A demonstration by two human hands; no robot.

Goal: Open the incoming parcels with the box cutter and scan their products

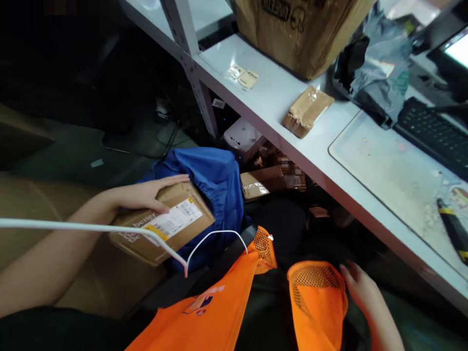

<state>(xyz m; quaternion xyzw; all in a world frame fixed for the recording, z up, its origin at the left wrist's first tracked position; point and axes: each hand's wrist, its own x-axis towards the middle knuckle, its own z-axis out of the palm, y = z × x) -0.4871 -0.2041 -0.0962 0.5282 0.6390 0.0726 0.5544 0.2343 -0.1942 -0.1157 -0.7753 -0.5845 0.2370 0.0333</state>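
My left hand (146,195) grips a brown cardboard box (183,231), its thumb on the labelled face and its fingers stretched along the upper edge. A white and yellow shipping label is stuck on that face. Behind the box lies a bunched blue cloth bag (215,170). My right hand (360,285) is low on the right beside an orange mesh-edged vest (314,302), with fingers apart and partly in shadow. Nothing shows in it. Another part of the orange vest with a printed logo hangs in the middle, and a white cord (91,226) crosses in front of my left forearm.
A white workbench (278,112) runs along the right, bearing a large carton (303,39), a small cardboard piece (307,111), grey plastic bags (383,63), a keyboard (435,131) and a black-yellow cutter (453,229). Flattened cardboard (266,183) lies beneath. A metal post (199,92) supports the bench.
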